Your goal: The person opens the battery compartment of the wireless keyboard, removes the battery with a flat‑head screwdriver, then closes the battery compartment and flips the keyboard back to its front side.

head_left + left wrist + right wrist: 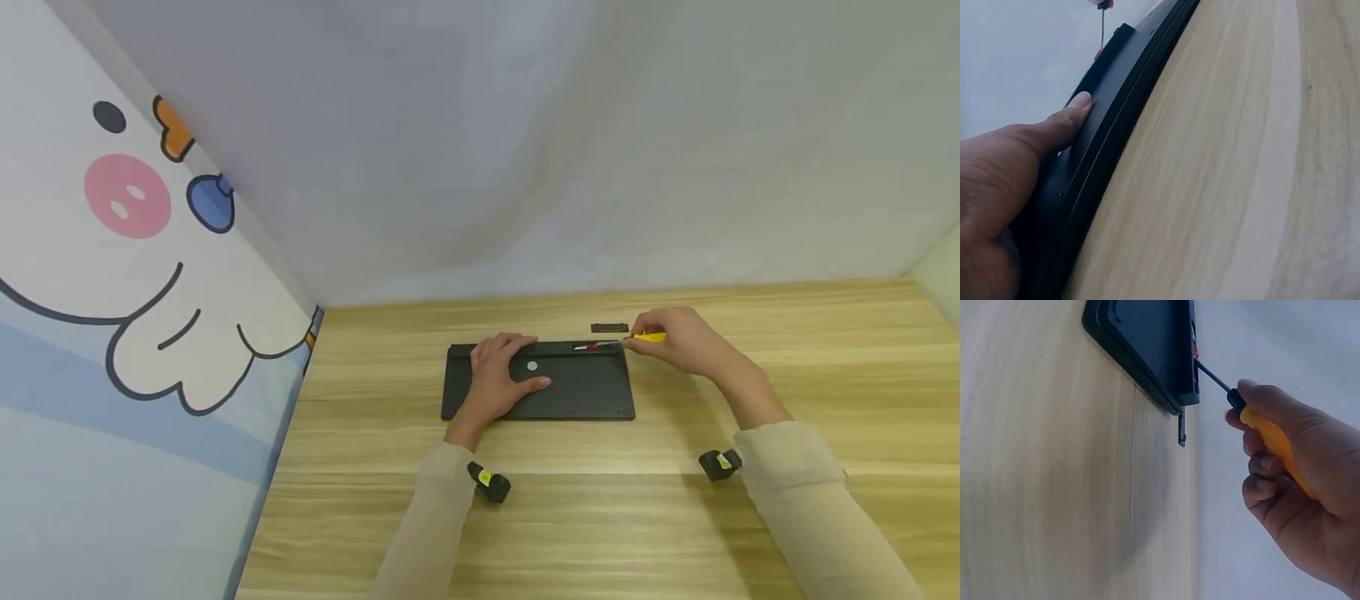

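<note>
A black keyboard [577, 387] lies face down, a small compartment uncovered at its far right edge. Inside it a red and silver battery [583, 347] partly shows. My left hand [495, 379] rests on the keyboard's left half, thumb stretched across the underside and fingers at the far edge. In the left wrist view the thumb [1075, 115] lies nearly straight on it. With my right hand [1297, 481] I grip the yellow handle of a screwdriver [1275, 444]. Its thin shaft reaches into the compartment, the tip beside the battery; whether they touch, I cannot tell.
Just beyond the keyboard's far right edge, a small black battery cover [609, 327] lies on the wooden table [585, 525]. A pale wall [600, 208] rises behind the table, and a cartoon-printed panel [195, 333] stands at the left.
</note>
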{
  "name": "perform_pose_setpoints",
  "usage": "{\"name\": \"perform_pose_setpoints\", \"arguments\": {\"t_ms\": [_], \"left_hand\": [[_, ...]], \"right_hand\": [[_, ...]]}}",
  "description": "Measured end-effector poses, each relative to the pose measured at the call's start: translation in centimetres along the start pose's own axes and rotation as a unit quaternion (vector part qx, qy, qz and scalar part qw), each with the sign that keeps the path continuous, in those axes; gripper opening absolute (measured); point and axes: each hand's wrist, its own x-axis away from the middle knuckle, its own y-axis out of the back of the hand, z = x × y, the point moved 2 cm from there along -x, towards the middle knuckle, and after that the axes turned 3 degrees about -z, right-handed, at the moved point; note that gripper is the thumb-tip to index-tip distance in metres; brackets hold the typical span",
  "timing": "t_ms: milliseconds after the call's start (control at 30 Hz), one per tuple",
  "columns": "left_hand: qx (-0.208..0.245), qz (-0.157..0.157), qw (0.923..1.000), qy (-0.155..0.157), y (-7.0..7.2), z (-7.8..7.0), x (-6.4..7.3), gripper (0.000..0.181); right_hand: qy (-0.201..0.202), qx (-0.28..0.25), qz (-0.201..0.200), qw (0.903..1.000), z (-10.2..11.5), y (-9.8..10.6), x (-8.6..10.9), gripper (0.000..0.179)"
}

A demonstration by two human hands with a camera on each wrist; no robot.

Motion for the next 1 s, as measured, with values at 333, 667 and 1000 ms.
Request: {"name": "perform_pose_setpoints", "arguments": {"t_ms": [333, 667, 1000], "left_hand": [[0.000, 0.004, 1.0000, 0.005, 0.0, 0.1, -0.1, 0.069], [0.007, -0.006, 0.9999, -0.006, 0.1, 0.1, 0.0, 0.069], [-0.008, 0.005, 1.0000, 0.001, 0.1, 0.1, 0.1, 0.069]], "right_hand": [[-0.039, -0.060, 0.024, 0.9971, -1.2, -0.2, 0.0, 0.027], [-0.048, -0.066, 0.039, 0.9959, -1.4, -0.5, 0.1, 0.036], [-0.049, -0.055, 0.014, 0.9972, -1.6, -0.6, 0.7, 0.028]]}}
